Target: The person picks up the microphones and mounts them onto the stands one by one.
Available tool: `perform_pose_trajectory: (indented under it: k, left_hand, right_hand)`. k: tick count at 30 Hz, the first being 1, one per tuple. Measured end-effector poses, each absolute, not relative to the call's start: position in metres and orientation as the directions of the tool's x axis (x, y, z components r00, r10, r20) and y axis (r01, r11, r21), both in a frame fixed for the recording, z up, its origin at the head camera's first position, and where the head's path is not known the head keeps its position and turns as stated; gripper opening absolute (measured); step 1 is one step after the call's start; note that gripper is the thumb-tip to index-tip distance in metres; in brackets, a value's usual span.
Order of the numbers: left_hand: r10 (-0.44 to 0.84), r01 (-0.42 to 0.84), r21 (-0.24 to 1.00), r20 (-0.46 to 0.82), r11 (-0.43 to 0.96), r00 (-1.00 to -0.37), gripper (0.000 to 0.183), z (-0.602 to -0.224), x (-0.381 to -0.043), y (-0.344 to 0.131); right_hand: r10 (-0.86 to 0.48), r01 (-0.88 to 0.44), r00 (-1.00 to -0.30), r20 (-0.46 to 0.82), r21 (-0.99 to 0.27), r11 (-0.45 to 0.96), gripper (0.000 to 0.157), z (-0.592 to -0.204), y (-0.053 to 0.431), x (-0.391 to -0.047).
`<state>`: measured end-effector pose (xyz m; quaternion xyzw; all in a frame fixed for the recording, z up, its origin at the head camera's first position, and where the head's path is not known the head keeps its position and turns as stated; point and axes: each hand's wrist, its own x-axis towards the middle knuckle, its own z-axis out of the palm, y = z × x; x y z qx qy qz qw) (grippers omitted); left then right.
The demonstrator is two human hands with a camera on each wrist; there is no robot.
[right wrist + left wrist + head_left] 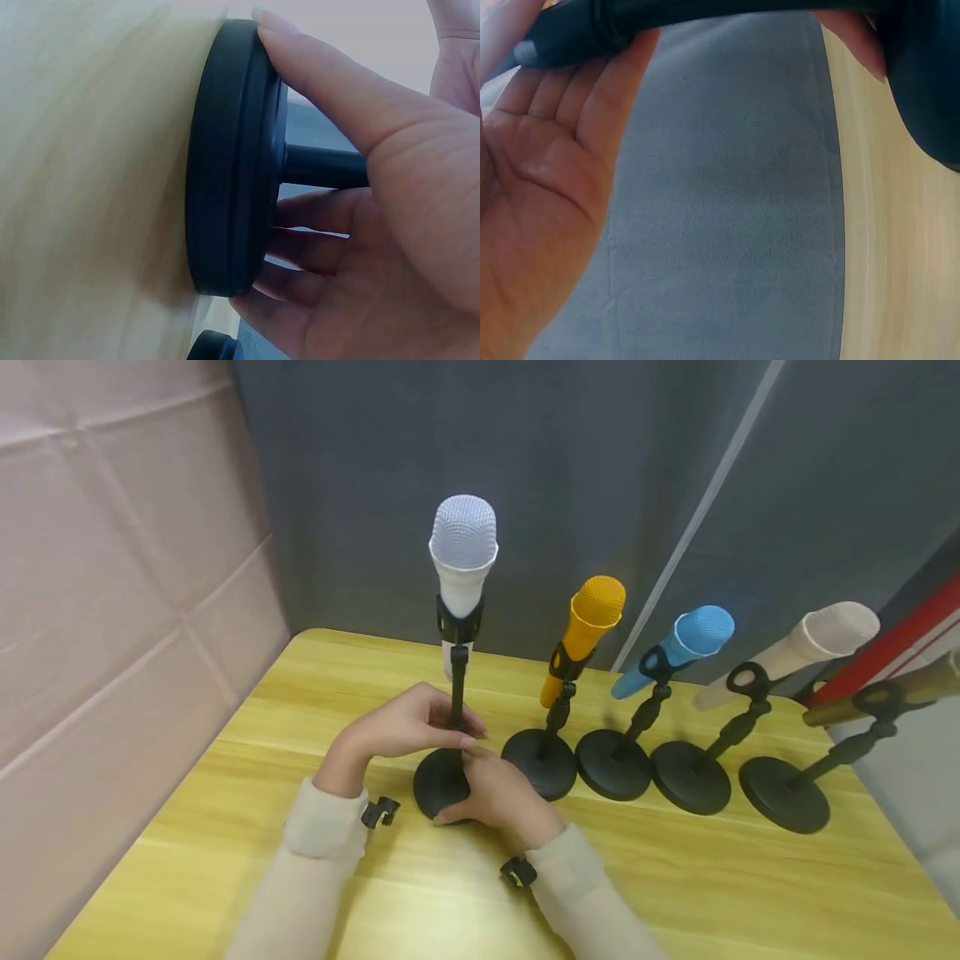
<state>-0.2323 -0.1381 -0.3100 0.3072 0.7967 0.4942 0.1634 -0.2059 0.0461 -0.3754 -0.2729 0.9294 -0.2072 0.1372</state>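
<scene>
A white microphone [463, 539] sits upright in the clip of a black microphone stand [458, 681], seen in the head view. My left hand [401, 724] is around the stand's pole, with the fingers behind it and the thumb in front. In the left wrist view, those fingers [592, 97] touch the black pole. Lower down, my right hand [504, 789] grips the stand's round base [225, 165], thumb on one edge and fingers on the opposite side. Whether the base fully touches the table cannot be told.
To the right, more black stands hold a yellow microphone [592, 614], a blue one [697, 635], a beige one [825, 635] and a brownish one [922, 685]. A grey curtain [360, 510] hangs behind the wooden table [285, 718]; a pale cloth wall [112, 568] is at left.
</scene>
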Motion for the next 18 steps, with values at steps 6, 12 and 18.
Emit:
perform_pose_trajectory:
  k: [6,12,18]
  left_hand:
    - [0.656,0.316,0.891,0.028,0.325,-0.754,0.024,-0.3109,-0.2311,-0.1409]
    - [0.663,0.276,0.914,0.009,0.298,-0.748,0.029,-0.3134,-0.2292,-0.1455]
    - [0.654,0.3,0.903,0.028,0.308,-0.756,0.026,-0.3143,-0.2294,-0.146]
  right_hand:
    - [-0.561,-0.443,-0.815,-0.149,-0.465,0.767,0.106,-0.3769,0.0454,-0.2073]
    - [-0.559,-0.436,-0.814,-0.157,-0.472,0.767,0.102,-0.3776,0.0451,-0.2069]
    - [-0.558,-0.434,-0.815,-0.16,-0.47,0.769,0.102,-0.3758,0.0447,-0.2054]
